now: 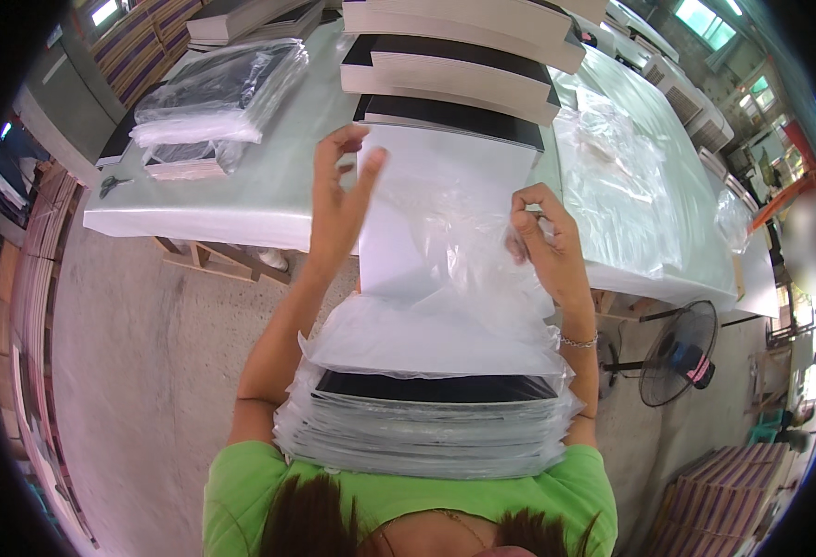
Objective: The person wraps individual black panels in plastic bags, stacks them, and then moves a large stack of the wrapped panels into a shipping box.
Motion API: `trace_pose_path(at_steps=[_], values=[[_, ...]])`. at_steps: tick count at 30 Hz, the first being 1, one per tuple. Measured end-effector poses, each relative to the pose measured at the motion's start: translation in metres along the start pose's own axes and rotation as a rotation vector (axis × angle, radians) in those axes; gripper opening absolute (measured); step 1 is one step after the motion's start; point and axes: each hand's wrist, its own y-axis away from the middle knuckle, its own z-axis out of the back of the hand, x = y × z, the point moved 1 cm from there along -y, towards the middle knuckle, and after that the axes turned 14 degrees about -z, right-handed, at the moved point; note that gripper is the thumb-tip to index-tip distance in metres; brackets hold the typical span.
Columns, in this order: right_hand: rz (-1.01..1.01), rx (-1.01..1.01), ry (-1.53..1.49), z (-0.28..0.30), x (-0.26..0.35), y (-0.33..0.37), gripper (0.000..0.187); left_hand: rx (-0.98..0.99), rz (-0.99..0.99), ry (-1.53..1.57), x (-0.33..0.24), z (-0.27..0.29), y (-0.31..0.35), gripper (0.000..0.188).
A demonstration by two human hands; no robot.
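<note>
White sheets or boards [398, 167] lie in front of me, with a crumpled clear plastic bag [463, 251] over their near part. At their left edge my left hand [343, 190] is raised, thumb and fingers apart, with nothing seen in it. On the right side, my right hand [547, 232] curls its fingers in a pinch at the bag's edge. Closest to my body is a stack of flat dark items in clear plastic sleeves [426, 432]. Beyond the white sheets stand thick stacks of white boards with black tops [454, 70].
Plastic-wrapped packs [218, 93] sit at the table's left, with scissors [114, 186] near its corner. Loose clear plastic bags [612, 186] cover the right part of the table [222, 221]. A standing fan [679, 353] is at the right, and stacked boards [723, 501] are at the lower right.
</note>
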Motion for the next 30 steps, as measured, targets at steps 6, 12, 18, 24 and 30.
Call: trace_pose_path(at_steps=[6, 12, 18, 24, 30], values=[[-0.254, 0.060, 0.005, -0.010, 0.005, -0.005, 0.007, 0.740, -0.006, -0.029, -0.035, -0.027, 0.017, 0.030], [0.166, 0.521, -0.405, 0.023, -0.042, 0.016, 0.030, 0.407, 0.989, 1.077, -0.013, -0.007, 0.001, 0.028], [0.082, -0.360, -0.554, 0.053, -0.075, 0.023, 0.036, 0.932, 0.658, 1.316, 0.043, 0.022, 0.050, 0.040], [-0.518, 0.114, -0.686, 0.029, -0.110, 0.032, 0.046, 0.193, 0.526, 1.453, 0.040, 0.044, 0.025, 0.042], [-0.060, 0.619, -1.099, 0.048, -0.094, 0.029, 0.047, 0.298, 0.669, 1.181, 0.047, 0.042, 0.035, 0.045]])
